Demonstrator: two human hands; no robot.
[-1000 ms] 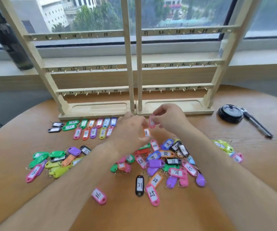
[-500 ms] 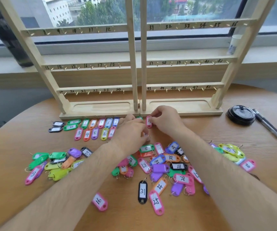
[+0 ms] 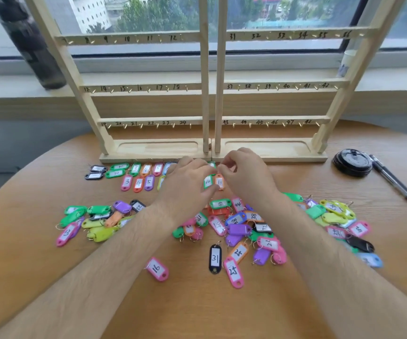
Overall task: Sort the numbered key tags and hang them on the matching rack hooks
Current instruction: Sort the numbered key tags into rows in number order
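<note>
Fingertips of the right hand are drawn together just above tag 11, an orange one lying flat on the table; whether they pinch its ring cannot be told. Beside it the left hand lies palm down with its thumb against the lower edge of green tag 10. Its fingers hide whatever is beneath them, so its grip cannot be told either. The two tags touch side by side, just in front of the join between two wooden racks. Each rack shows three hook bars with handwritten numbers: the left reads 8 to 12 (the first number is blurred), up to 18, and 19 to 24; the right reads 31–36, 37–42 and 43–48. Left of the hands run two sorted rows, where 2, 3, 4 and 5 can be read; their right ends are covered by the left hand. Nearer lie three piles: a left pile, a middle pile showing 44 and 38, and a right pile, partly hidden by the forearms. Pink tag 16 and black tag 31 lie loose. One black lid and one pen sit at the right. A dark bottle on the sill is cut off at the top.
</note>
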